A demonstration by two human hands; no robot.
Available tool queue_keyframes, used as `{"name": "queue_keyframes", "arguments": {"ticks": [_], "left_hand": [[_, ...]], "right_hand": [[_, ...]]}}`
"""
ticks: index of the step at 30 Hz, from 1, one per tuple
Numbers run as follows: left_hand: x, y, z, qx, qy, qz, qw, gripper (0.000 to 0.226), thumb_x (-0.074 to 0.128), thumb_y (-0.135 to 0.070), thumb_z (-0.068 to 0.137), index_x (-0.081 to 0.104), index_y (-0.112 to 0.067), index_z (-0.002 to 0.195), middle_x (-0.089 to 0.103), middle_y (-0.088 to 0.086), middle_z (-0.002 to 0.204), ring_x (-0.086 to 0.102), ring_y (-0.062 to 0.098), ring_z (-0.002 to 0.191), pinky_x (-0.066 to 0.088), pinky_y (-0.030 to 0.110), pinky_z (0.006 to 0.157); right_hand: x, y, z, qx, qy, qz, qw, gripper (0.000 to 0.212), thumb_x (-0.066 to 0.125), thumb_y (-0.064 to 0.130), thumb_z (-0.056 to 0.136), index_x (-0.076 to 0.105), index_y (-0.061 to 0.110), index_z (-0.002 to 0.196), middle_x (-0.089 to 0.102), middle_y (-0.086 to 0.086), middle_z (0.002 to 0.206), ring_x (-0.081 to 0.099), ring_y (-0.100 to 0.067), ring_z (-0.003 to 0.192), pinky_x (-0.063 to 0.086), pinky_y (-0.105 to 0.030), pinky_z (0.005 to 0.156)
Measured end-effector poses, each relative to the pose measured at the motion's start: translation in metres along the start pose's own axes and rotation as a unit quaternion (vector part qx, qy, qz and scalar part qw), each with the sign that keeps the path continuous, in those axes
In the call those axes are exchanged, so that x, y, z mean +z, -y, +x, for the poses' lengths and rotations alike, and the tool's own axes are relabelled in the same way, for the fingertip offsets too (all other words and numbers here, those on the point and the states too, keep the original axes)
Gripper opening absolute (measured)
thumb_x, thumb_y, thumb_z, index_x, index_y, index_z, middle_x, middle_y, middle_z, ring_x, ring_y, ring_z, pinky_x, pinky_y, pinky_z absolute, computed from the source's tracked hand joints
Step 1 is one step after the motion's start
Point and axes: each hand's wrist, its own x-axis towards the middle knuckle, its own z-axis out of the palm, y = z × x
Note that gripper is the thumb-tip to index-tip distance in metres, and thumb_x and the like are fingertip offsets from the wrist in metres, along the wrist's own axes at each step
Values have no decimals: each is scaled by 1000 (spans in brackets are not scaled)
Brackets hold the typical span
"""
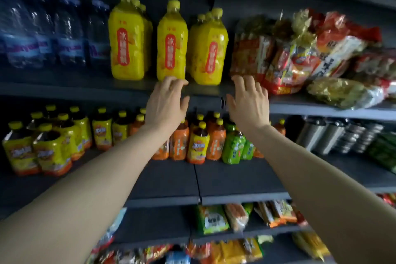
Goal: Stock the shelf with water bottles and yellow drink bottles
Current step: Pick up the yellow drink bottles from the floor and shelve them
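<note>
Hands: your left hand (166,100) and right hand (248,103) hover spread and empty at the shelf's (85,90) front edge, below the yellow drink bottles (171,43).

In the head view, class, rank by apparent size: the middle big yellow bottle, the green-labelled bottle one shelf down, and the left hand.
1. Middle big yellow bottle
2. Left hand, though it is nearer the camera, so unsure
3. Green-labelled bottle

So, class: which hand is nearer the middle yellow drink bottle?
Left. The left hand touches the middle yellow drink bottle at its base; the right hand is farther right.
</note>
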Motion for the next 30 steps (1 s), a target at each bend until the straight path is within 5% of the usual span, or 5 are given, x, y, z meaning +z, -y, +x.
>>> {"name": "queue_keyframes", "arguments": {"ticks": [4,9,20,26,30], "left_hand": [[17,-9,-40,67,-17,0,998,30,61,-21,91,61,-15,121,56,9,121,53,29,110,48,37,89],[73,-16,-120,114,59,-22,991,28,56,-14,90,62,-12,117,57,10,116,52,31,105,44,38,89],[226,-23,-355,-6,321,-62,945,37,71,-1,76,68,-13,110,58,5,109,54,27,96,51,37,80],[323,-29,-491,-44,413,-63,908,34,74,-3,72,70,-14,104,60,4,107,60,27,97,54,39,77],[385,-27,-574,-57,468,-79,878,40,72,-3,72,69,-15,110,58,3,109,61,26,97,55,35,77]], "right_hand": [[4,-8,-55,5,-1,5,1000,36,56,26,92,54,9,124,58,-16,115,56,-39,100,45,-46,83],[37,-20,-151,23,36,14,999,30,48,29,98,59,9,116,58,-15,111,56,-37,95,44,-46,78],[162,-61,-396,104,281,126,946,29,47,23,98,53,11,124,55,-15,112,57,-38,88,51,-46,67],[246,-78,-531,137,364,139,911,22,58,19,94,58,11,115,56,-10,105,58,-33,82,48,-37,56],[303,-88,-614,148,404,137,892,29,60,19,92,57,12,120,58,-11,106,60,-33,88,49,-39,62]]}}
